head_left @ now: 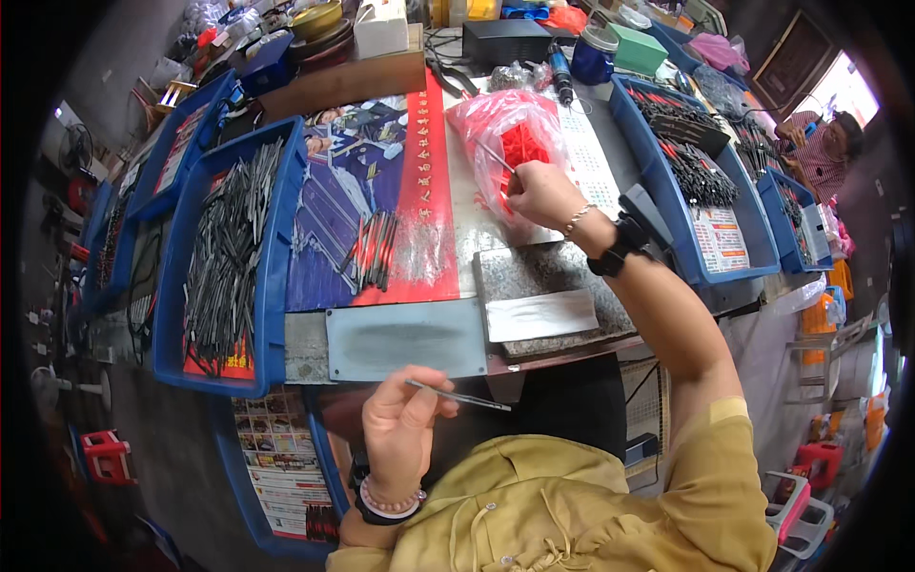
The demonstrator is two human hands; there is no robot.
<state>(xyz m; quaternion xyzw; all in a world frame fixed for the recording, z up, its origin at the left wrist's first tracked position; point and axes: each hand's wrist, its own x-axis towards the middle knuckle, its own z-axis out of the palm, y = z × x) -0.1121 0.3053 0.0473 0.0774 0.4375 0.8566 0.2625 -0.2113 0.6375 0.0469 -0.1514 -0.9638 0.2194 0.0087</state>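
Observation:
My left hand [400,429], at the table's front edge, pinches a slim dark rod [462,396] between thumb and fingers, its tip pointing right. Farther up the table, my right hand [548,197] is closed at a clear plastic bag [467,119] with bright red small parts [524,145] inside. A thin grey rod [496,155] sticks out from its fingers toward the upper left, over the bag. Between the hands lie a bluish-grey plate [407,340] with a dark smudge and a folded white cloth or paper [540,316] on a worn grey slab [534,272].
To the left, a blue tray [272,315] holds many dark rods [224,257]. Several red-and-black rods [370,250] lie on a poster [434,191]. Another blue tray [694,272] with dark pieces stands right. A blue jar [593,62] and black box [505,43] stand behind. Another person [820,167] is far right.

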